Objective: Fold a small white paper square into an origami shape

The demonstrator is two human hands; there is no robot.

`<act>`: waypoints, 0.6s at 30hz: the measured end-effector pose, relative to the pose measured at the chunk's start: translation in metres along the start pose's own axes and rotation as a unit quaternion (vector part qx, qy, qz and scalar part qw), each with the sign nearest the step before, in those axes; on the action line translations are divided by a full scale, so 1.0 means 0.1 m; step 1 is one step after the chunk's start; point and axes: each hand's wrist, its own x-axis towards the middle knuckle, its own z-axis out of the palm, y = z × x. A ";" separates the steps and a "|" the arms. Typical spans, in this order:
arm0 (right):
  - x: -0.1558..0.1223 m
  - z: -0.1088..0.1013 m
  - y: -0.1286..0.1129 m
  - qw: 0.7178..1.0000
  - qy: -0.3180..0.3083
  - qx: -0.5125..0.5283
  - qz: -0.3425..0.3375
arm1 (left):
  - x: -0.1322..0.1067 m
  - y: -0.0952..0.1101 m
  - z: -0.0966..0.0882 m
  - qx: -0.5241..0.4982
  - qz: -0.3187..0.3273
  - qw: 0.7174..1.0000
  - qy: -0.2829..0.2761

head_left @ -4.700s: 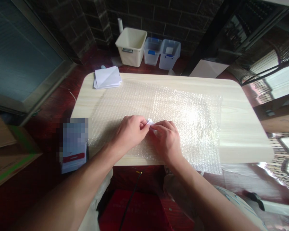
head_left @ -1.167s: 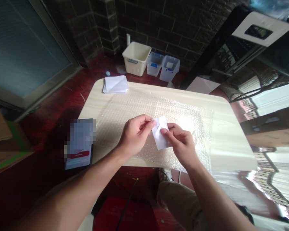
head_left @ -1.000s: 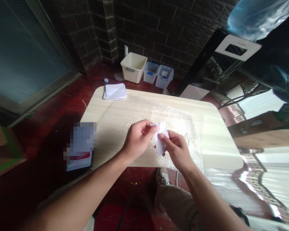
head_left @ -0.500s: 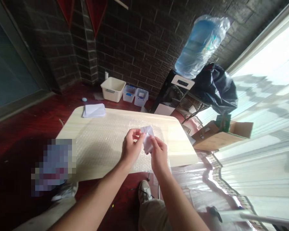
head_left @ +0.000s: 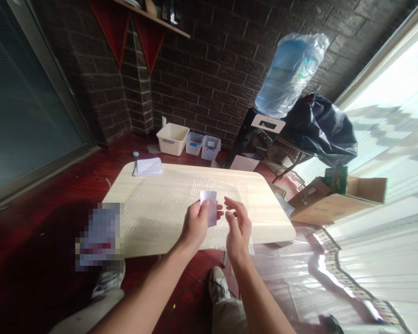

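Note:
A small folded sheet of white paper [head_left: 209, 204] is held above the table, its long side roughly upright. My left hand [head_left: 195, 222] grips it, thumb on the near face and fingertips showing past its right edge. To the right of the paper, my right hand [head_left: 237, 220] is apart from it, fingers bent and spread with nothing between them. Under both hands, a sheet of bubble wrap [head_left: 160, 204] lies across the light wooden table [head_left: 275, 218]. At the table's far left corner rests a stack of white paper [head_left: 148, 167].
Beyond the table stand a cream basket [head_left: 174, 141], two clear plastic bins [head_left: 211, 147] and a water dispenser [head_left: 261, 134] with a wrapped bottle. An open cardboard box [head_left: 334, 204] is at right. A blurred-out patch [head_left: 101, 232] hides something at the table's left edge.
My right hand has let go of the paper and moved to the right, its fingers opening. The paper now stays in my left hand, showing a plainer, narrower face. The view has shifted slightly.

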 end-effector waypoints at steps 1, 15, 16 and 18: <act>0.02 -0.03 0.01 0.998 0.006 0.043 0.040 | -0.01 0.03 -0.02 0.007 -0.016 1.000 -0.013; 0.24 0.08 0.24 0.947 -0.159 0.149 0.236 | 0.14 -0.06 -0.34 0.106 -0.111 0.965 -0.211; 0.28 0.09 0.27 0.948 -0.148 0.141 0.243 | 0.18 -0.05 -0.35 0.102 -0.123 0.963 -0.218; 0.38 0.13 0.32 0.949 -0.109 0.149 0.257 | 0.26 -0.03 -0.39 0.092 -0.143 0.961 -0.219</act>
